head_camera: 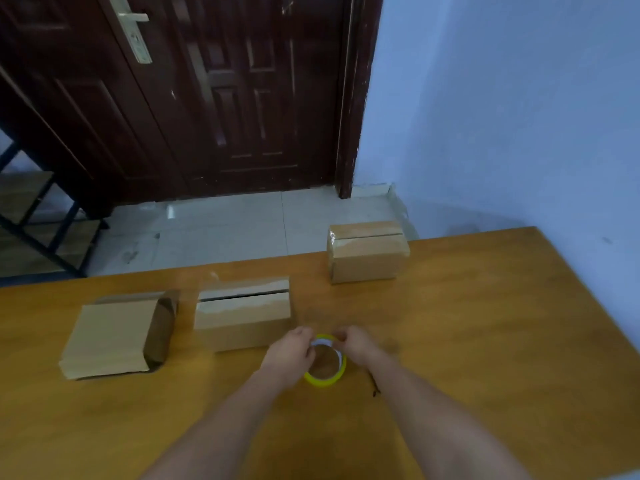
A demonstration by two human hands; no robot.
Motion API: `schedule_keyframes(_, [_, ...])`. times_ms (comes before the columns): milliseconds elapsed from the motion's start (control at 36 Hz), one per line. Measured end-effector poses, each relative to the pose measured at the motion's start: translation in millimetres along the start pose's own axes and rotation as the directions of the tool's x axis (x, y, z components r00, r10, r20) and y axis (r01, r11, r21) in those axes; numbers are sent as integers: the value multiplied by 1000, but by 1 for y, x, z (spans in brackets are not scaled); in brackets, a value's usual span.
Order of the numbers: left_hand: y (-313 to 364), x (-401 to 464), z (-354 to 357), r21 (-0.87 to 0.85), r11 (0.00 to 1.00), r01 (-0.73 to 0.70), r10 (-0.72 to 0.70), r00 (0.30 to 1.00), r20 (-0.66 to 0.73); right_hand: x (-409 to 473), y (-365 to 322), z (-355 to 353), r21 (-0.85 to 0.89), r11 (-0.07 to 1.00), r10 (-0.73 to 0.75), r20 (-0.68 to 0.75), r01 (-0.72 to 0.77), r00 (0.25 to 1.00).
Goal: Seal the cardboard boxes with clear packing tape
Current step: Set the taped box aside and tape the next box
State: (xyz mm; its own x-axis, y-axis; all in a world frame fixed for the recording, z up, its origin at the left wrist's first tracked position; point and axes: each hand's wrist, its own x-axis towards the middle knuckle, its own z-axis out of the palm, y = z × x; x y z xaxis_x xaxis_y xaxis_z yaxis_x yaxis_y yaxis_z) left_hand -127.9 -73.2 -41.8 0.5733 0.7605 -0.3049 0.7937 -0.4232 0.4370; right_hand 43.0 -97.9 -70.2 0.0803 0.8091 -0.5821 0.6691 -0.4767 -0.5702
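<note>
Both hands grip the tape roll [325,362]: left hand [289,355] at 9 o'clock, right hand [356,344] at 2. The middle box [242,318] lies at 10 o'clock, nearer the left hand, seam running 9 to 3.

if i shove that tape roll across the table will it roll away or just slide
The tape roll lies flat on the table, so it would likely slide, not roll. It is a thin ring, probably light. Both the left hand and right hand grip it.

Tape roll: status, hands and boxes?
Both hands on tape roll, flat on table. Three cardboard boxes beyond. Nothing in the way.
</note>
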Motion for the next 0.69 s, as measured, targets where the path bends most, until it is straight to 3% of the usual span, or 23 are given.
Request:
schedule_keyframes(333, [23,26,6,-72,993,92,-90,995,35,-5,14,3,-62,996,-70,-128,62,989])
schedule_keyframes(556, [33,46,4,-28,976,216,-216,976,15,-11,2,-13,-324,934,-215,-182,148,959])
schedule_keyframes(639, [39,50,1,-146,954,261,-260,965,26,-16,-5,-19,-465,867,-310,-219,180,925])
schedule_keyframes(694, [40,51,-1,-247,928,279,-281,959,27,-17,-8,-20,-464,855,-366,-225,231,903])
